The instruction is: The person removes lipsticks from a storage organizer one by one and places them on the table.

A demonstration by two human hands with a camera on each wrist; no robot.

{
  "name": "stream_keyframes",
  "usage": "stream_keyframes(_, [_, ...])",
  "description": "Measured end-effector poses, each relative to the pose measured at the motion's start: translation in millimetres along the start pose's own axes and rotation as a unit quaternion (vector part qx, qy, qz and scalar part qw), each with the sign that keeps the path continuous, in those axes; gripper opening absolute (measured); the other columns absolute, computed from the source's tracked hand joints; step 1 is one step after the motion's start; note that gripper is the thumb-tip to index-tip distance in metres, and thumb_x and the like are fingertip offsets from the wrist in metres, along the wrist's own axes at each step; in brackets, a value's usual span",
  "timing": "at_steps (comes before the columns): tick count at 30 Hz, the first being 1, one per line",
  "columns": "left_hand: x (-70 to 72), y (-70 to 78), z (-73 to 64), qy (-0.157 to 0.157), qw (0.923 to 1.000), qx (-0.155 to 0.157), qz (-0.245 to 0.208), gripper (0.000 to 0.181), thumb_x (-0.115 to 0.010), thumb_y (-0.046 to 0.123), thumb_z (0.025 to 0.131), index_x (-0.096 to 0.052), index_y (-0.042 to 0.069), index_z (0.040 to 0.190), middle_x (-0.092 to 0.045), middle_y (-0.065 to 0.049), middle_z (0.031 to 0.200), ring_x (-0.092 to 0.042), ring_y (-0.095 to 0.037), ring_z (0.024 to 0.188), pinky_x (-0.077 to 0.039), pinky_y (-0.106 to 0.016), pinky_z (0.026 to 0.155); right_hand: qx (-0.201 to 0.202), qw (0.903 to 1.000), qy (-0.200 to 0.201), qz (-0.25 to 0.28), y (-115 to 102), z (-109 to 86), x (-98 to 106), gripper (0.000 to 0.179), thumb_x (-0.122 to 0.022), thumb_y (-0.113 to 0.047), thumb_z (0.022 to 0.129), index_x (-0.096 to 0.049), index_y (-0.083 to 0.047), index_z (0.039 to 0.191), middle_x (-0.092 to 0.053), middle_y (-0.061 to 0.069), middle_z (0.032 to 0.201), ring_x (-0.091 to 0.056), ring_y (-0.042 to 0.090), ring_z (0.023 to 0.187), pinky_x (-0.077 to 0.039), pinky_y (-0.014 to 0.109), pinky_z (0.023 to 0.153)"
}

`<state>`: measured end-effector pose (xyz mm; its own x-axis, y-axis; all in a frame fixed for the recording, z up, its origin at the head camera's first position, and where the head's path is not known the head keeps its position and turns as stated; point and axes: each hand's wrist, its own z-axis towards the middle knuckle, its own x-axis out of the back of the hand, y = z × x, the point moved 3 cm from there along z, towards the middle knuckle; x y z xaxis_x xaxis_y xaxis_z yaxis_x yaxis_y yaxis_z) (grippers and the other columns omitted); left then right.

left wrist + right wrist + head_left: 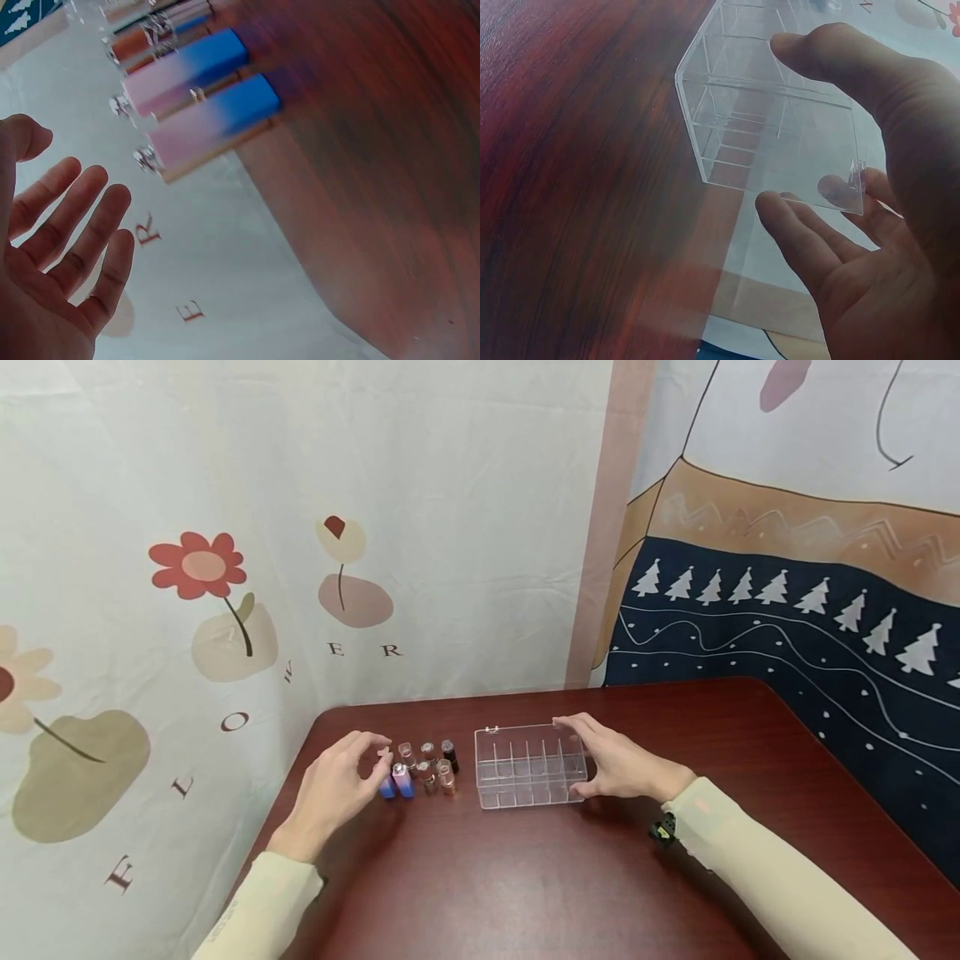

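Observation:
My left hand (330, 787) hovers beside the left end of a small group of cosmetic tubes, its fingers loosely bent and nothing between them. Nearest to it are two lipstick-like tubes (217, 120) fading from pink to blue, with clear faceted knobs on their ends. Small clear-topped tubes (427, 777) and one black tube (450, 757) stand beside them. A clear plastic box (531, 795) with several divided compartments sits to their right. Around the right end of this box my right hand (626, 762) holds on, thumb at the front, fingers at the back edge.
Everything stands on a dark red wooden table (480, 877). Behind it hangs a white cloth with flower prints (480, 527), and on the right a dark blue cloth with white trees (780, 627). A small dark device (663, 830) is at the right wrist.

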<state>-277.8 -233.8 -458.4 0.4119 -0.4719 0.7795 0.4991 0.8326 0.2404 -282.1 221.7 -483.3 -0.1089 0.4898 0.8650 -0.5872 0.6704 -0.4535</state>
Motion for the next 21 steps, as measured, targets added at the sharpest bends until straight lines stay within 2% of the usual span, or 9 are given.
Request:
stream_keyframes(7, [-3.9,19.9,9.4,-0.004,0.9994,-0.030,-0.018,0.018,-0.086,0.018,0.102,-0.083,0.017,0.121,-0.083,-0.001,0.111,-0.076,-0.019,0.083,-0.060,-0.035,0.068,0.002,0.9999,-0.002,-0.011,-1,0.0,-3,0.115,-0.105,-0.019,0.085,-0.037,-0.007,0.178,-0.052,0.016,0.169,-0.070,0.040,0.144,-0.062,0.058,0.120])
stream_keyframes(11, [-8.2,31.6,15.3,-0.016,0.9989,-0.040,-0.018,0.022,-0.085,0.022,0.104,-0.083,0.017,0.125,-0.083,-0.003,0.117,-0.071,-0.020,0.081,-0.059,-0.036,0.069,-0.010,0.9998,-0.008,-0.018,-3,-1.8,-1,0.116,-0.103,-0.020,0.087,-0.035,-0.010,0.180,-0.049,0.014,0.173,-0.068,0.040,0.147,-0.062,0.058,0.119])
stream_keyframes(18, [-17.9,49.0,23.9,-0.020,0.9978,-0.062,-0.011,0.027,-0.085,0.026,0.104,-0.083,0.015,0.128,-0.082,-0.005,0.119,-0.074,-0.025,0.090,-0.059,-0.046,0.081,-0.020,0.9992,-0.011,-0.033,-3,-5.3,-1,0.119,-0.102,-0.023,0.089,-0.031,-0.013,0.183,-0.041,0.014,0.181,-0.069,0.038,0.144,-0.067,0.056,0.111])
stream_keyframes(21, [-22.4,55.7,27.2,-0.022,0.9974,-0.068,-0.010,0.028,-0.086,0.026,0.103,-0.082,0.015,0.129,-0.081,-0.007,0.120,-0.072,-0.025,0.091,-0.057,-0.047,0.082,-0.022,0.9991,-0.008,-0.035,-1,-7.2,-1,0.121,-0.102,-0.024,0.089,-0.028,-0.015,0.185,-0.035,0.015,0.186,-0.073,0.037,0.136,-0.070,0.051,0.103])
